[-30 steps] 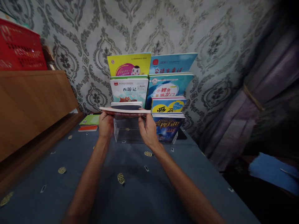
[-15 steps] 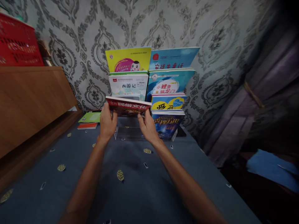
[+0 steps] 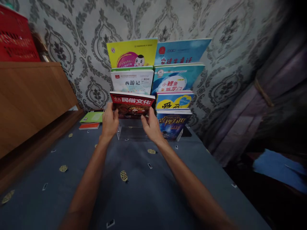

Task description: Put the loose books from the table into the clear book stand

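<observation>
Both hands hold a red-covered book upright in the left column of a clear tiered book stand. My left hand grips its left edge and my right hand grips its lower right corner. Behind it in the same column stand a white book and a yellow book. The right column holds several books, the front one dark blue, then a yellow-and-blue one. The stand's front left slot below the red book shows bare clear plastic.
A green book lies on an orange one at the left of the blue cloth-covered table. A wooden cabinet with a red basket on top stands at left. A curtain hangs at right, patterned wall behind.
The red book went from lying flat, edge-on, to standing upright with its cover facing me, and moved back into the stand's left column. Both hands stayed on it.
</observation>
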### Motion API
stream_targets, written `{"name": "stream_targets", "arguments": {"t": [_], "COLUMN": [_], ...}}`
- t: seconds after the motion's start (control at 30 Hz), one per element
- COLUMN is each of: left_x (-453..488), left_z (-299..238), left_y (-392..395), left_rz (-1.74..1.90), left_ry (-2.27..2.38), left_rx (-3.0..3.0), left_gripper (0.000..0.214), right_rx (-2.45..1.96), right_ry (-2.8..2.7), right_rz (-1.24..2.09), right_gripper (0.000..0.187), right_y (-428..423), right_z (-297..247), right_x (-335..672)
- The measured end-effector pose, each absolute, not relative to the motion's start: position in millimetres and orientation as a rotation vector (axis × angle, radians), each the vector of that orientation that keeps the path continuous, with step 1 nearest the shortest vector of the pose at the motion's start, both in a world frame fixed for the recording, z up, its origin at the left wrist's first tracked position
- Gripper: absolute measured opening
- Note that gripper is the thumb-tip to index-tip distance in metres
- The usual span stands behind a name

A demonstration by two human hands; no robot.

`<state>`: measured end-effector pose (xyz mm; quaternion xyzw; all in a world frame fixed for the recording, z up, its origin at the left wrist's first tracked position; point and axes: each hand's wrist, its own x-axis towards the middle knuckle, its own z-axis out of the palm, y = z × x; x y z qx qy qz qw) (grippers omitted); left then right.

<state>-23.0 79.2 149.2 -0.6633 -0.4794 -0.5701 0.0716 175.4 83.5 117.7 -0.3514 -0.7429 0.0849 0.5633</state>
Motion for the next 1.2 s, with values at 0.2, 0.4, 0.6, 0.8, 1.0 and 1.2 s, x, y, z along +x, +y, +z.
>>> {"name": "stream_targets", "arguments": {"t": [0.2,0.4,0.6,0.8,1.0,1.2], "left_x": [-25,-25,-24,-29,-34,-34], "left_z": [144,143,150,145,140,142], "left_y": [86,85,79,86,92,91], "left_rz": [-1.675,-1.650,-1.696,-1.702,-1.715,-1.684], "left_ry": [-1.408,-1.404,-1.344,-1.362,-1.328,-1.321], "left_rx": [-1.991,-1.991,-1.950,-2.051,-2.105,-2.103], "left_gripper": [0.019,0.020,0.021,0.016,0.015,0.017], "right_rx": [-0.869,-0.879,-0.748,-0.756,-0.734,-0.738], "right_ry": [-1.773,-1.793,-1.708,-1.700,-1.682,-1.669], "right_rz": [0.134,0.156,0.203,0.292,0.332,0.383], "right_gripper": [0.072,0.074,0.065,0.060,0.056,0.053], "right_y": [89,89,81,83,86,88], "right_z": [113,112,122,116,112,114], "right_x": [177,177,176,174,173,175]}}
